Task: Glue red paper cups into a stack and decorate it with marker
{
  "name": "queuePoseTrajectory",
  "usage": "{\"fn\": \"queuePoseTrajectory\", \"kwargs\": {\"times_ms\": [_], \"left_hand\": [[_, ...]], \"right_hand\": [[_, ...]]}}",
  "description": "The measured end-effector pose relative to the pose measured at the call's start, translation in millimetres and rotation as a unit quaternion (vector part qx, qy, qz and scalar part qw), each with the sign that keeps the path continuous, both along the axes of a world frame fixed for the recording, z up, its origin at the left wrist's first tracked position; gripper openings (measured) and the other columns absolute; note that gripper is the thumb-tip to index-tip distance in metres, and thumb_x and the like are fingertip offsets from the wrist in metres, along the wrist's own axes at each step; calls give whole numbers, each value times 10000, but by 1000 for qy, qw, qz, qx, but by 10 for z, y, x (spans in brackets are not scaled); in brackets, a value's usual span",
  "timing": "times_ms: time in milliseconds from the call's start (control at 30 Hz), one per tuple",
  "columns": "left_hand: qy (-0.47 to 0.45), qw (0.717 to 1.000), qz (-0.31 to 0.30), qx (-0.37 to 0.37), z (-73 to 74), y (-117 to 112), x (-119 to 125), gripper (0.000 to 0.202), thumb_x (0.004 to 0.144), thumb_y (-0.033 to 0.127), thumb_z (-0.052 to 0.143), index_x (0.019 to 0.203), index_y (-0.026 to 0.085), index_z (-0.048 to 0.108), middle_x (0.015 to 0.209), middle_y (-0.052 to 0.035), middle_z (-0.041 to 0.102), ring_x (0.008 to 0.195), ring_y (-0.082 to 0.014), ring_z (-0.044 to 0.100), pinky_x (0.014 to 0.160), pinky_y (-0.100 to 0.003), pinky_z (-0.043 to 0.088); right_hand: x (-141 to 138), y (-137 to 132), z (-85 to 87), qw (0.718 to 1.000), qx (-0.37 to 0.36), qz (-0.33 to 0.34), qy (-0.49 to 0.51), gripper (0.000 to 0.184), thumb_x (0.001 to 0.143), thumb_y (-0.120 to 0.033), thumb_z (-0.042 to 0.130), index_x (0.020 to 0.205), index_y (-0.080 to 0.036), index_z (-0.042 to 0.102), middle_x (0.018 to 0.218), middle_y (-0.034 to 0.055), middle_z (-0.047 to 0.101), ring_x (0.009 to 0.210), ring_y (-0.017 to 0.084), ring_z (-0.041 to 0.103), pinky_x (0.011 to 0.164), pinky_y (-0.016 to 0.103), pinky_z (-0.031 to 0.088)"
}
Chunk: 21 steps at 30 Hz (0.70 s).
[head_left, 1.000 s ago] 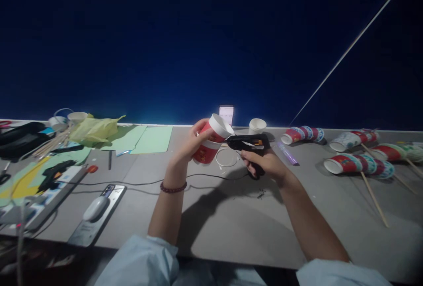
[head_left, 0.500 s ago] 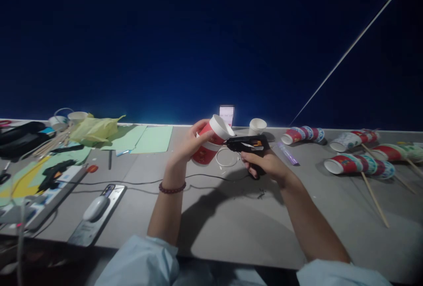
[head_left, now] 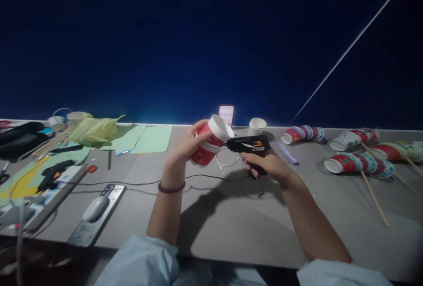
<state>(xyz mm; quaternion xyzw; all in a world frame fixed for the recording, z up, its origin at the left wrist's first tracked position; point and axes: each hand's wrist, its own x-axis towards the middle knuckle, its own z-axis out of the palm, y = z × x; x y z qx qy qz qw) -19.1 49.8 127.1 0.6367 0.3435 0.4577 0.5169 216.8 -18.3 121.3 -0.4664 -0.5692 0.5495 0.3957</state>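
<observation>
Fingers [head_left: 202, 139] of our left hand [head_left: 183, 150] curl round tilted red-and-white paper cups [head_left: 202, 156]. Our right hand [head_left: 272, 165] grips a black plastic glue gun [head_left: 243, 142].

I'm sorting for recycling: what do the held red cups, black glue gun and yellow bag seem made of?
Red cups: probably paper, smooth and fairly matte; thin walls, printed outside, plain white inside. Black glue gun: apparently hard plastic, fairly smooth; a rigid dark shell. Yellow bag: likely thin plastic film, softly sheened; crumpled into light folds, though fabric isn't ruled out.
</observation>
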Motion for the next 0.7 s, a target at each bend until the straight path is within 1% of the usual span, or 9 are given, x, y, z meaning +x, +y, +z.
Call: {"fn": "queuePoseTrajectory", "kwargs": {"times_ms": [167,267,333,467,633,700], "left_hand": [[-9,1000,-3,-13,-19,15,-7,550,699,564,756,1112,212,668,1075,-79,690,882,-203,654,680,-282,507],[-17,1000,-15,-19,-27,24,-5,549,706,563,746,1124,216,663,1082,-82,693,875,-208,661,672,-285,513],[-25,999,-24,-23,-27,29,-1,550,707,567,743,1121,213,662,1062,-82,700,857,-208,665,664,-285,515],[-35,999,-20,-25,-30,35,2,556,686,569,760,1097,204,673,1025,-76,706,843,-203,669,665,-276,518],[-41,998,-40,-17,-64,49,-3,513,733,549,729,1112,207,677,1017,-76,713,837,-201,676,666,-277,518],[-52,998,-44,-14,-70,53,7,496,751,548,717,1099,197,678,982,-71,717,820,-194,675,662,-274,515]], "right_hand": [[9,-3,-4,1000,-2,6,0,395,735,-524,730,659,-160,596,536,-18,576,368,65,482,343,193,421],[6,-13,3,1000,0,4,-2,387,733,-521,732,668,-163,601,539,-18,576,369,68,485,341,197,420],[2,-21,9,1000,7,3,-3,380,740,-516,728,669,-164,603,534,-18,574,370,71,486,346,203,422],[-5,-30,18,1000,18,-1,-8,372,754,-501,721,655,-165,599,528,-17,571,373,72,485,351,204,418],[-3,-31,18,1000,16,1,-17,383,742,-523,723,670,-167,600,527,-21,572,362,77,484,346,212,418],[-7,-39,16,999,29,-6,-31,363,766,-512,706,685,-172,609,528,-22,571,359,81,482,353,218,411]]}}
